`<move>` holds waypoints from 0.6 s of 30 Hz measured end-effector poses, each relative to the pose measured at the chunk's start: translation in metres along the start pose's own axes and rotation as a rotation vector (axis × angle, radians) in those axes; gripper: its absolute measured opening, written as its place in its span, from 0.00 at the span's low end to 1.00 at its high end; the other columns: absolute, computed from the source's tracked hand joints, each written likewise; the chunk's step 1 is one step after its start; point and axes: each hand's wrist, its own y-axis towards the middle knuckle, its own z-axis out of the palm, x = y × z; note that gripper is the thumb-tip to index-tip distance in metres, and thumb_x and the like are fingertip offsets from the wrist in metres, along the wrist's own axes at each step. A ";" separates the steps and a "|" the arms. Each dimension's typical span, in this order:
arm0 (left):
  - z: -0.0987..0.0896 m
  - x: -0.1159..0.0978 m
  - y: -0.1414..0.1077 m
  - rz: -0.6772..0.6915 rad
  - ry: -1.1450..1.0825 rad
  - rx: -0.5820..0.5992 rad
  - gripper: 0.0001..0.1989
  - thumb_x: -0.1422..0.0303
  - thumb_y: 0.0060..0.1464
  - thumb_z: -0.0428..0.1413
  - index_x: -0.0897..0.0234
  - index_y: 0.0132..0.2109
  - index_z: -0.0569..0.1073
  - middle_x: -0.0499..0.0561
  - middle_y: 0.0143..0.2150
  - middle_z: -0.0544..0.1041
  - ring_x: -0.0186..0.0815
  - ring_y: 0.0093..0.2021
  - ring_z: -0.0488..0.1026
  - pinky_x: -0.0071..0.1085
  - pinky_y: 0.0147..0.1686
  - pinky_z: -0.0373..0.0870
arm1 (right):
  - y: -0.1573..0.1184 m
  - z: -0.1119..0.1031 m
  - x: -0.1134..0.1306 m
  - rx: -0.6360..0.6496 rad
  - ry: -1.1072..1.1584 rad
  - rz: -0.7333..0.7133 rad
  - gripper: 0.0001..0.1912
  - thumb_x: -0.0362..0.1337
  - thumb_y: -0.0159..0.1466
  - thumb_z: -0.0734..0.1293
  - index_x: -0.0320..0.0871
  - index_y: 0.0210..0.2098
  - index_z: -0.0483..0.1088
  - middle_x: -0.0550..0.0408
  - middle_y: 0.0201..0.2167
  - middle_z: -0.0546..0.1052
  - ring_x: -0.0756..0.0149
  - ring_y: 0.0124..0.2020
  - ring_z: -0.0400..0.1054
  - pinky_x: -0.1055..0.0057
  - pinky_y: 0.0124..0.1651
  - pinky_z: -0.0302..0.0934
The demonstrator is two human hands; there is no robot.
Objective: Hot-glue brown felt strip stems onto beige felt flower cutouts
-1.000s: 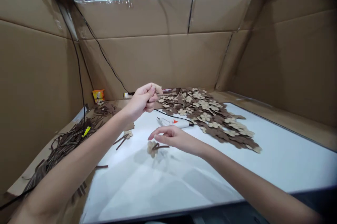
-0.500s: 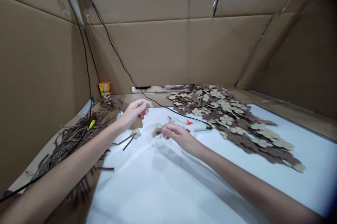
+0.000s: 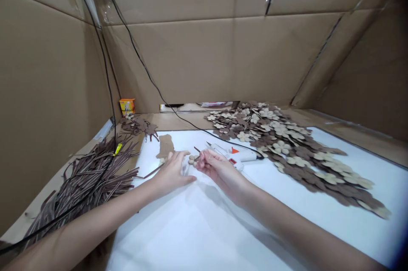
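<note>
Left hand lowered beside small beige flower since earlier frame

Small beige flower (image 3: 192,160) sits just left of the glue gun (image 3: 250,155), the landmark. Right hand (image 3: 216,167), in front of the gun's nozzle, pinches the flower at its brown strip (image 3: 196,149). Left hand (image 3: 175,171), farther left of the gun, is spread, thumb apart from fingers; whether it touches the flower cannot be told. Brown patch (image 3: 165,145) lies beyond that hand, left of the gun. Flower pile (image 3: 296,150) extends right of the gun; strip bundle (image 3: 98,173) lies well to its left.
</note>
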 end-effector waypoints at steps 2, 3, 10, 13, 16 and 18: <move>-0.002 -0.001 0.001 0.044 0.031 -0.005 0.22 0.63 0.48 0.57 0.62 0.51 0.66 0.55 0.51 0.67 0.45 0.49 0.59 0.40 0.49 0.56 | -0.006 -0.001 0.006 0.017 0.007 0.021 0.17 0.51 0.57 0.65 0.44 0.26 0.60 0.63 0.20 0.58 0.71 0.26 0.58 0.72 0.35 0.57; -0.004 -0.003 0.001 0.065 0.040 -0.004 0.19 0.64 0.50 0.56 0.60 0.50 0.67 0.54 0.51 0.67 0.44 0.49 0.59 0.39 0.49 0.56 | -0.011 -0.002 0.010 0.036 0.001 0.039 0.17 0.50 0.58 0.64 0.44 0.26 0.60 0.64 0.18 0.55 0.72 0.24 0.56 0.73 0.33 0.56; -0.016 -0.029 -0.024 0.450 0.123 0.171 0.14 0.66 0.61 0.44 0.63 0.38 0.73 0.54 0.36 0.74 0.38 0.38 0.63 0.34 0.43 0.59 | -0.056 -0.016 0.049 0.276 -0.749 -0.073 0.16 0.45 0.64 0.59 0.43 0.25 0.67 0.57 0.22 0.66 0.69 0.24 0.59 0.72 0.28 0.52; -0.016 -0.037 -0.038 0.503 -0.089 0.153 0.13 0.67 0.60 0.43 0.66 0.38 0.72 0.55 0.34 0.72 0.37 0.37 0.65 0.33 0.44 0.59 | -0.063 -0.027 0.060 0.058 -1.052 -0.528 0.09 0.38 0.64 0.59 0.46 0.29 0.67 0.55 0.27 0.70 0.65 0.30 0.63 0.69 0.34 0.56; -0.014 -0.038 -0.043 0.272 -0.512 0.012 0.13 0.64 0.59 0.44 0.64 0.40 0.71 0.56 0.39 0.72 0.39 0.42 0.66 0.35 0.46 0.61 | -0.064 -0.038 0.059 -0.280 -0.993 -0.737 0.10 0.38 0.65 0.57 0.47 0.29 0.66 0.53 0.31 0.70 0.62 0.38 0.65 0.66 0.41 0.57; -0.013 -0.035 -0.041 0.043 -0.872 -0.066 0.15 0.62 0.59 0.43 0.64 0.43 0.70 0.57 0.44 0.71 0.41 0.45 0.66 0.37 0.46 0.63 | -0.066 -0.042 0.055 -0.509 -0.912 -0.698 0.13 0.40 0.65 0.56 0.47 0.26 0.65 0.51 0.36 0.70 0.59 0.44 0.64 0.62 0.46 0.57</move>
